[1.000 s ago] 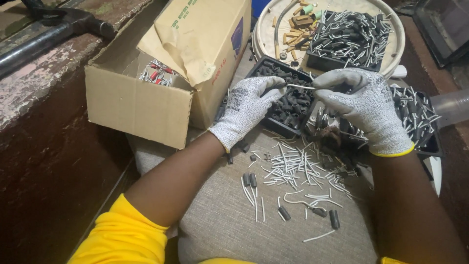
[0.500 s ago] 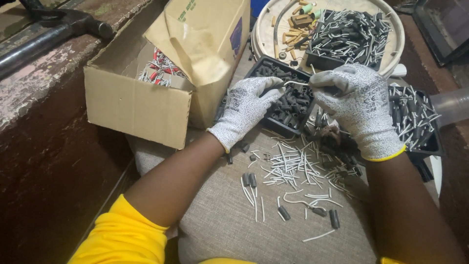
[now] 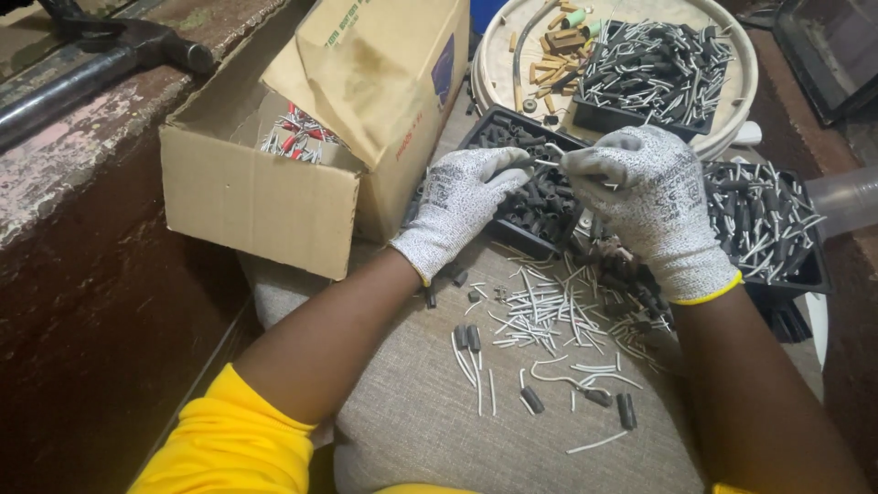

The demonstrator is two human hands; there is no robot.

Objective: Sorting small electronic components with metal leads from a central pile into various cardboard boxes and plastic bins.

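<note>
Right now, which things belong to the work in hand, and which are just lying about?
In use:
left hand and right hand, gloved, pinching a thin white pin between them
black tray of dark sleeves
loose pins on the cushion

Lying about:
cardboard box
hammer
round tray
clear cup

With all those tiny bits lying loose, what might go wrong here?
The white pins lie scattered on the grey cushion, so some may roll off its edge. The left hand and right hand join small parts above the black tray; thick gloves may let one slip.
</note>
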